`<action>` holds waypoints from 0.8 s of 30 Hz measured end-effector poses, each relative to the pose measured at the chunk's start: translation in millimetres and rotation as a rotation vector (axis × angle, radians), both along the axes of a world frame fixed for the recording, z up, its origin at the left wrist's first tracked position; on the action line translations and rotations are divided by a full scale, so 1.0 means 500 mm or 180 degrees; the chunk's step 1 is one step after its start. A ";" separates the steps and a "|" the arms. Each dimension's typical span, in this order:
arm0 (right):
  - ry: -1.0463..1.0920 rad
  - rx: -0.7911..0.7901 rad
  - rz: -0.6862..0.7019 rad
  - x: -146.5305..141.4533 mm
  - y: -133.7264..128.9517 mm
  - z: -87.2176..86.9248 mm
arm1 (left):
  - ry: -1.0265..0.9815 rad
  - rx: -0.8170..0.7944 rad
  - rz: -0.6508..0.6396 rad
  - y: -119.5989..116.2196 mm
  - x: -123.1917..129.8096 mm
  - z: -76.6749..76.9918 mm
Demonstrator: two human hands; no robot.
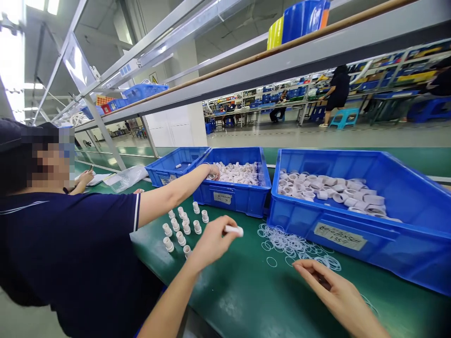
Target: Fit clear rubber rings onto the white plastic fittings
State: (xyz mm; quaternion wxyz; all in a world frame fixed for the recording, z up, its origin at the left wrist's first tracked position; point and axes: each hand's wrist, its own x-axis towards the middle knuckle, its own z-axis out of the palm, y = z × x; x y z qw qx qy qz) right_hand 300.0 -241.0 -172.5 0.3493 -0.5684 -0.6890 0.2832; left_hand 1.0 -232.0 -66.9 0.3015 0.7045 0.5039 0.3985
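White plastic fitting (pixel 234 230) pinched at one end between thumb and fingertips of the left hand (pixel 211 241), held above the green mat (pixel 246 291); long axis near level, free end pointing right toward the scattered clear rubber rings (pixel 292 244). Left hand closed round the part, other fingers curled in. Right hand (pixel 333 291) resting low on the mat at the near edge of the ring pile, fingers stretched out flat and slightly spread, index tip touching or just over the rings; holding nothing that shows. Behind the left hand, a cluster of small white fittings standing upright (pixel 183 225) in loose rows on the mat. Further back, three blue bins side by side: a near-empty left bin (pixel 169 171), a middle bin (pixel 234 195) heaped with white parts, and a large right bin (pixel 387 244) of white rings and caps bearing a paper label. At left, a co-worker in a dark shirt (pixel 70 253), arm stretched across with the co-worker's hand (pixel 213 172) inside the middle bin. Metal shelving (pixel 246 70) overhead carrying blue crates.
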 end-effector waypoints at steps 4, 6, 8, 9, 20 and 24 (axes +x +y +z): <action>-0.0070 -0.0037 0.0034 0.004 0.002 -0.007 | 0.0787 0.0500 0.0392 -0.007 -0.071 0.041; -0.0080 -0.0006 0.0093 0.007 0.005 -0.015 | 0.1088 0.0473 0.0417 -0.016 -0.081 0.038; -0.0091 0.0066 0.0113 0.013 0.009 -0.023 | 0.1385 0.0407 0.0480 -0.019 -0.086 0.029; -0.0095 0.0113 0.0115 0.015 0.011 -0.025 | 0.1586 0.0391 0.0565 -0.017 -0.089 0.025; -0.0082 0.0303 0.0068 0.006 -0.003 0.012 | 0.3109 -0.0633 0.1101 0.164 -0.195 0.004; -0.0091 0.0441 0.0062 0.002 -0.005 0.017 | 0.3436 -0.0923 0.1025 0.195 -0.195 -0.029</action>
